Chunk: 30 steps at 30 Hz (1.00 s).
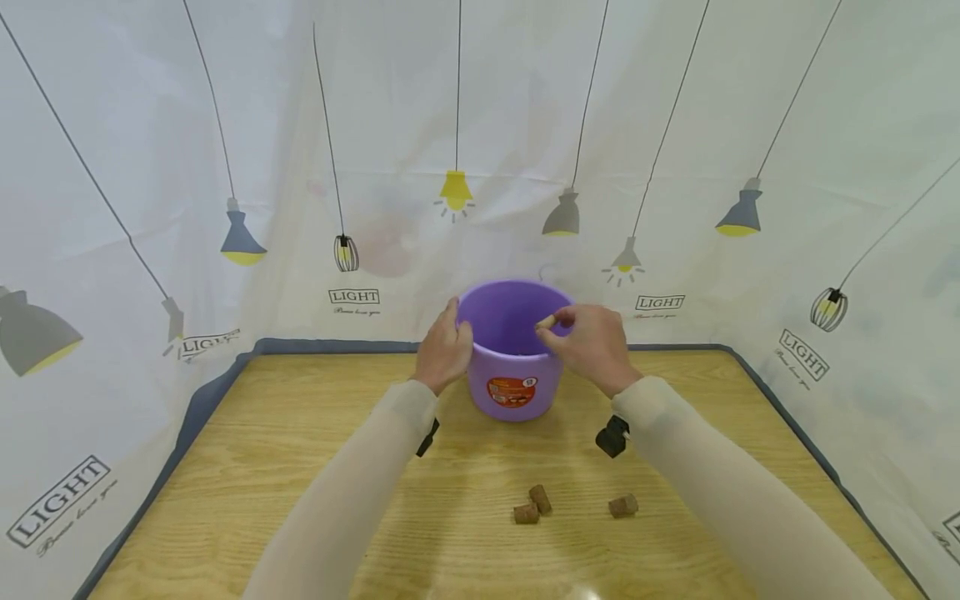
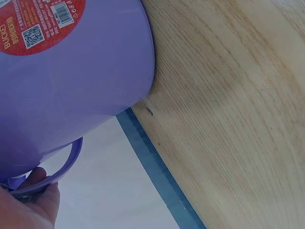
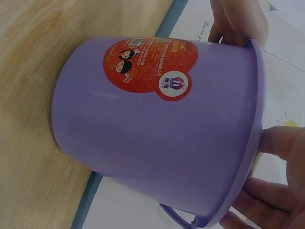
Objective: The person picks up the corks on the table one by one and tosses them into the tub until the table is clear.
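Head camera: above, facing forward and down, farthest. Wrist cameras: close, tilted sideways; bucket (image 2: 90,86) at left view's ten o'clock, right view's centre. Shared by both: red label (image 3: 143,71).

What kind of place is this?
Probably a small indoor work corner, though I can't tell what building it's in. There's a wooden table, white sheets printed with lamps around it, and a purple bucket on top.

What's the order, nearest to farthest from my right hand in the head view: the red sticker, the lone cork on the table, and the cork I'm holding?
1. Held cork, pinched in your right hand.
2. Red sticker, front of the purple bucket.
3. Lone cork, on the table, towards you.
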Tool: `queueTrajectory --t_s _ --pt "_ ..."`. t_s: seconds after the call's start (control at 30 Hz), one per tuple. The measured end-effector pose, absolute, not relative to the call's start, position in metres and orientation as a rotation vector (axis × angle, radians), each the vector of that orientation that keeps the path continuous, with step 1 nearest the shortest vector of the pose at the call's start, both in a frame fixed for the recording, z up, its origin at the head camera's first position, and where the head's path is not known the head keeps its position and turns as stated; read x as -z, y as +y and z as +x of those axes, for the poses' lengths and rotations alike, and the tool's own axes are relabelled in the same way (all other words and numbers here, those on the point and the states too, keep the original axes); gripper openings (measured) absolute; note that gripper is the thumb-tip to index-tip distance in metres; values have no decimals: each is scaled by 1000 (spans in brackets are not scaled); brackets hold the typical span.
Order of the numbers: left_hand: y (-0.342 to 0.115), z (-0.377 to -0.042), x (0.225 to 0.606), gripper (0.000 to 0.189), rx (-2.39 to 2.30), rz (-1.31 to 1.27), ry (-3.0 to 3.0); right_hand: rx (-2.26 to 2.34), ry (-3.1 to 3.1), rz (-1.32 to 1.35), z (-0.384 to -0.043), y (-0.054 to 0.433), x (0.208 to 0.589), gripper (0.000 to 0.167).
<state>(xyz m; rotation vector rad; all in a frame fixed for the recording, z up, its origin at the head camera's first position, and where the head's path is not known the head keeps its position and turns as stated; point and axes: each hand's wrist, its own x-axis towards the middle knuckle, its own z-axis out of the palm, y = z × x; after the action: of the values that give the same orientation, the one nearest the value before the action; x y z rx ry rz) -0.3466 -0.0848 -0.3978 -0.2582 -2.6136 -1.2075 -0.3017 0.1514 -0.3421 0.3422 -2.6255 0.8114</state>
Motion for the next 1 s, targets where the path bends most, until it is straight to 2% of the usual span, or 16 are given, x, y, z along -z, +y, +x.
queueTrajectory --t_s 0.23,1.0 --pt "-84 -347 398 61 1203 -254 -2613 -760 -2685 300 -302 152 343 52" --pt "-85 -346 397 62 1197 -240 -2620 -806 -2594 329 -288 163 337 45"
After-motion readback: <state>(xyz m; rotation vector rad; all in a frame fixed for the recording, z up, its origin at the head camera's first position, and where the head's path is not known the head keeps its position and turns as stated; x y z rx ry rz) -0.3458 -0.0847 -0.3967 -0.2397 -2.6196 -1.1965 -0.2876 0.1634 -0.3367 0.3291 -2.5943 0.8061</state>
